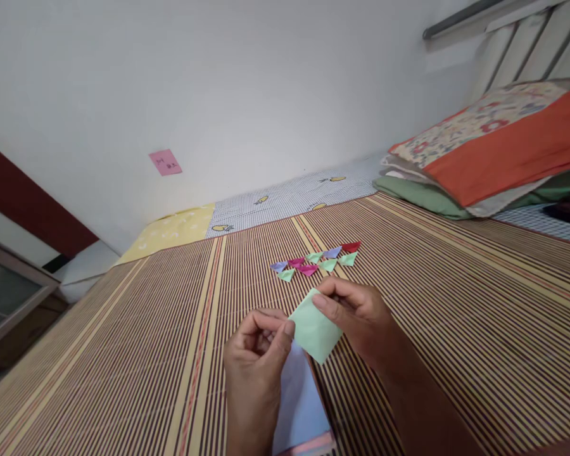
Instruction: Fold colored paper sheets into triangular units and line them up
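Observation:
A pale green paper square (317, 330), turned corner-down, is held up between my two hands. My left hand (260, 345) pinches its left corner between thumb and forefinger. At the upper right edge, my right hand (356, 310) grips the paper with the thumb on the near face and the fingers behind. Below the paper lies a light blue flat item (300, 399), partly hidden by my left hand and forearm. Beyond my hands, several small folded paper pieces (307, 270) in green, blue, magenta and red sit in two rows on the striped mat (180, 329).
Stacked pillows (503, 149) with orange and floral covers rest at the back right, below a radiator (536, 47). A patterned sheet (285, 196) runs along the white wall, where a pink note (165, 162) is stuck. A cabinet edge (16, 310) stands at the left.

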Demonstrator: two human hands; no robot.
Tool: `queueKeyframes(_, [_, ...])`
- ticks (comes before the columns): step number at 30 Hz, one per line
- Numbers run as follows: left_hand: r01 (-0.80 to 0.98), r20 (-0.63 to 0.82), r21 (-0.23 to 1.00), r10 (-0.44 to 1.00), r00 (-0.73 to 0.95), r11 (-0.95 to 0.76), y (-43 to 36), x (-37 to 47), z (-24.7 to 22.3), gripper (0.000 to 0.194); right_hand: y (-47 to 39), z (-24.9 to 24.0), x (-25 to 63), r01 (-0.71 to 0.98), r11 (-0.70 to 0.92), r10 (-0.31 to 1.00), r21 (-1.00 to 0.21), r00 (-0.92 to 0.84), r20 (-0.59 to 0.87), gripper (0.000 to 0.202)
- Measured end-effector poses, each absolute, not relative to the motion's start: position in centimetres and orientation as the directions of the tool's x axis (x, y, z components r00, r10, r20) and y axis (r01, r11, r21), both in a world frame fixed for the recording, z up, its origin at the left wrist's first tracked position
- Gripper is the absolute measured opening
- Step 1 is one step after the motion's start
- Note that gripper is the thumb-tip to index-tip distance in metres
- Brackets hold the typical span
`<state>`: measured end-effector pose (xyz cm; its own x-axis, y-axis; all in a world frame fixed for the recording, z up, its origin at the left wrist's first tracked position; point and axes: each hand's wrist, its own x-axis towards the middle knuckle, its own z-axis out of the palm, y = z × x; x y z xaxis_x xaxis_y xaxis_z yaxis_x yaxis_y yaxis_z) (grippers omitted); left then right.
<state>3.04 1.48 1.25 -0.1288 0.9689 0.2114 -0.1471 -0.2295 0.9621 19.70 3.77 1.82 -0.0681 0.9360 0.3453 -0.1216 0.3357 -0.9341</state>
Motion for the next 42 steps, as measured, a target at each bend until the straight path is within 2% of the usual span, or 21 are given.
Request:
queueKeyframes(6, [-0.162, 0.160, 0.974, 0.987, 0.000, -0.158, 1.8, 2.3, 1.3, 0.019, 3.7, 1.8, 20.0, -0.033, 0.341, 0.929, -0.940, -0.144, 0.342, 0.022])
queueKeyframes(8, [-0.171, 0.101, 0.981, 0.994, 0.028, -0.095, 2.0, 2.0, 1.2, 0.015, 3.6, 2.0, 19.9, 0.055, 0.377, 0.920, -0.924, -0.133, 0.368, 0.024])
queueKeyframes(10, [-0.149, 0.038, 0.988, 0.997, 0.071, -0.027, 2.2, 1.9, 1.1, 0.025, 3.4, 2.0, 19.6, 0.165, 0.421, 0.907, -0.892, -0.102, 0.409, 0.026])
queueKeyframes(12, [-0.111, 0.002, 0.994, 0.991, 0.135, 0.013, 2.3, 1.7, 0.9, 0.021, 3.3, 2.0, 19.3, 0.263, 0.454, 0.890, -0.852, -0.086, 0.448, 0.027])
queueKeyframes(15, [-0.060, 0.000, 0.998, 0.980, 0.199, 0.012, 2.3, 1.5, 0.8, 0.020, 3.4, 1.7, 18.8, 0.310, 0.461, 0.885, -0.831, -0.090, 0.457, 0.030])
queueKeyframes(22, [-0.131, -0.013, 0.991, 0.981, 0.192, 0.038, 2.2, 1.8, 0.5, 0.024, 4.3, 0.7, 18.1, 0.240, 0.413, 0.906, -0.879, -0.008, 0.424, 0.043])
queueKeyframes(26, [-0.146, 0.011, 0.989, 0.996, 0.094, 0.003, 2.3, 2.4, 0.6, 0.029, 4.5, 0.4, 18.3, 0.055, 0.309, 0.946, -0.949, -0.122, 0.301, 0.040])
queueKeyframes(28, [-0.172, 0.012, 0.985, 0.999, 0.042, -0.004, 2.2, 2.5, 0.7, 0.028, 4.5, 0.3, 18.5, 0.026, 0.267, 0.946, -0.963, -0.196, 0.257, 0.035])
queueKeyframes(30, [-0.192, 0.002, 0.981, 0.999, 0.041, 0.006, 2.2, 2.5, 0.8, 0.027, 4.7, 0.1, 18.7, 0.008, 0.233, 0.950, -0.972, -0.217, 0.226, 0.032])
queueKeyframes(33, [-0.158, 0.024, 0.987, 0.995, 0.094, -0.009, 2.1, 2.1, 0.8, 0.039, 4.9, -0.5, 18.7, -0.080, 0.160, 0.959, -0.984, -0.225, 0.174, 0.034])
queueKeyframes(38, [-0.163, 0.021, 0.987, 0.990, 0.139, 0.002, 2.6, 1.3, 0.2, 0.025, 5.3, -1.3, 18.4, -0.138, 0.060, 0.957, -0.989, -0.272, 0.096, 0.042])
queueKeyframes(42, [-0.185, -0.022, 0.982, 1.000, -0.010, 0.020, 3.2, 1.0, -0.3, 0.025, 5.5, -1.5, 18.5, -0.116, 0.058, 0.956, -0.992, -0.280, 0.089, 0.043])
